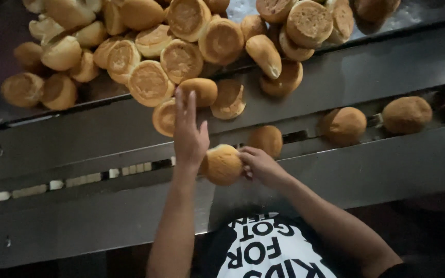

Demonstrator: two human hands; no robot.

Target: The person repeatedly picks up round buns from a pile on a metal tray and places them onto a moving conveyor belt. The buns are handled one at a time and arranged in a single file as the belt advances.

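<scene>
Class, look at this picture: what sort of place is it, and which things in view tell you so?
Probably a bakery production line. A big heap of round golden-brown bread buns lies on a sloping grey metal chute, single buns ride a narrow slotted conveyor track, and the person's two hands touch one bun there.
</scene>
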